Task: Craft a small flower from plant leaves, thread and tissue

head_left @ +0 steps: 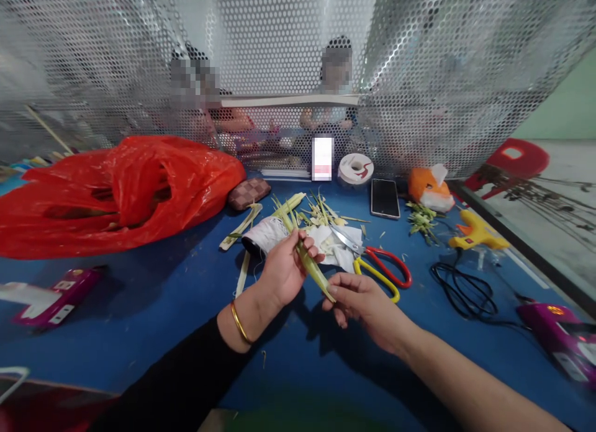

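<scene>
Blue table (pixel 186 320) meets a perforated sheet (pixel 288 22); above the table, the left hand (pixel 283 267) grips a green leaf (pixel 315 274) mid-length while the right hand (pixel 356 298) pinches its lower tip. Shaping or stripping seems underway, the next move likely calling for light, steady fingers; no writing is legible, only the spool's (pixel 346 171) red mark.

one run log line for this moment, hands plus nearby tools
left hand: holds green leaf strip | right hand: pinches its near end | nearby: scissors | right side: yellow glue gun
</scene>
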A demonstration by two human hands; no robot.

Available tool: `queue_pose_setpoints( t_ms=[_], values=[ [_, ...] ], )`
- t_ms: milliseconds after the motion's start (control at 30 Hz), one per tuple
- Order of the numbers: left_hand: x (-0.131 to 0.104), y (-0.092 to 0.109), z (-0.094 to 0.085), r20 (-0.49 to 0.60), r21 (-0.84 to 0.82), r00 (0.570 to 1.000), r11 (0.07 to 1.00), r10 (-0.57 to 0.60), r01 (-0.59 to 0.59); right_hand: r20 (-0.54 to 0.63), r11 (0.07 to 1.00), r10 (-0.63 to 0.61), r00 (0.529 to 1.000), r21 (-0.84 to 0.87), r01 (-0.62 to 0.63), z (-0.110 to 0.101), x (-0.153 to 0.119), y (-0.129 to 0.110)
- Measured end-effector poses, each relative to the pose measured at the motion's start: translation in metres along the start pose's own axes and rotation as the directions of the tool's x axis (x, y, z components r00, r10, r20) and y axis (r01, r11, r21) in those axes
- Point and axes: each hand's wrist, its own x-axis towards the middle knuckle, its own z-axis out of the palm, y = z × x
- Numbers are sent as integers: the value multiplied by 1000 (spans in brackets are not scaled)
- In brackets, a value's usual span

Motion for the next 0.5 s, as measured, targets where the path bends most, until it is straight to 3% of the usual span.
queue_pose_setpoints(
  t_ms=[333, 500],
  values=[
    [0, 0, 0, 27, -35, 1000, 999, -5, 6, 97, 999, 0, 995, 33, -3, 0, -1, 1],
    [-2, -4, 1, 44, -15, 999, 1000, 19, -18, 79, 999, 49, 996, -1, -49, 1, -1, 1]
  ],
)
